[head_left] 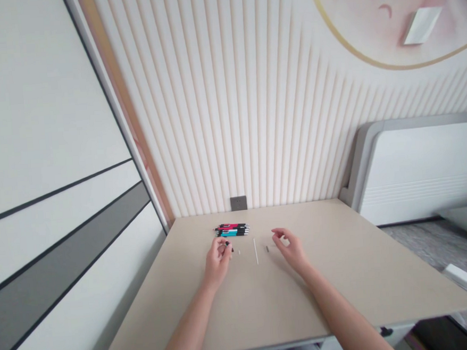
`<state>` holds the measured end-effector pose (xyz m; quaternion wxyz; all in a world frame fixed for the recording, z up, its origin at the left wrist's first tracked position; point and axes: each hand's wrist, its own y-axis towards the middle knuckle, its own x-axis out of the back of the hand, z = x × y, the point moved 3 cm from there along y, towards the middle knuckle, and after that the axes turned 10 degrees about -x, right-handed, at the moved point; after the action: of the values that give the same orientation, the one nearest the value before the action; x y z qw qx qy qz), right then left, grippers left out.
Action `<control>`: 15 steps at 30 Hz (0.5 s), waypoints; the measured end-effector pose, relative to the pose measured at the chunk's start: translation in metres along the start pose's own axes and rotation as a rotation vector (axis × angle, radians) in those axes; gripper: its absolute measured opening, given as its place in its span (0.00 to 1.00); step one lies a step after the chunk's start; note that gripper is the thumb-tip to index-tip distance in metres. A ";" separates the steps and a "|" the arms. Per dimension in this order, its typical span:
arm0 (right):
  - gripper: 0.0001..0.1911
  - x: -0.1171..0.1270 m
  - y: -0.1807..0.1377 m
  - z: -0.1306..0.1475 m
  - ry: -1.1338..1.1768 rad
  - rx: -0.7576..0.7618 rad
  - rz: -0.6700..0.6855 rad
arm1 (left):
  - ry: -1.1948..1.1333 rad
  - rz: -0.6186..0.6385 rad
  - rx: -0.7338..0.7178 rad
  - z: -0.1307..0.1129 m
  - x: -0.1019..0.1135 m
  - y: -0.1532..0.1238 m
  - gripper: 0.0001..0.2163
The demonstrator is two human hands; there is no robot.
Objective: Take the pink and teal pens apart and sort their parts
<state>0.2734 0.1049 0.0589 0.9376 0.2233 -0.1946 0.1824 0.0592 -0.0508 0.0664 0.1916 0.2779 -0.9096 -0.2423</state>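
Several retractable pens [232, 229] in red, teal and black lie side by side at the far part of the tan desk [158, 308]. My left hand [218, 260] is just in front of them, its fingertips pinched on a small black pen part [227, 243]. A second dark bit [232, 249] lies right by those fingers, and a tiny pale piece [239, 252] sits a little to the right. A thin white tube [256, 251], probably a pen refill, lies between my hands. My right hand [289, 248] hovers with curled fingers beside a small dark pen part [267, 249].
A grey wall socket [238, 203] sits on the ribbed wall above the desk's far edge. Tall panelled doors [52, 155] rise on the left. A grey-framed bed headboard [417, 173] stands at the right, with a white plug [460, 275] and cable low beyond the desk.
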 end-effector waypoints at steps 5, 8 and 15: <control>0.11 -0.036 -0.028 0.046 -0.046 0.280 0.151 | -0.225 0.126 -0.048 -0.006 -0.020 -0.007 0.11; 0.10 -0.045 -0.033 0.054 -0.078 0.326 0.182 | -0.246 0.196 -0.097 -0.008 -0.029 -0.010 0.09; 0.07 -0.045 -0.034 0.051 -0.052 0.337 0.238 | -0.193 0.241 -0.061 -0.007 -0.033 -0.008 0.11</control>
<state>0.2350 0.0399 0.0691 0.8535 0.3569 -0.2102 0.3161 0.0915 -0.0397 0.0607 0.1391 0.1363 -0.9428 -0.2707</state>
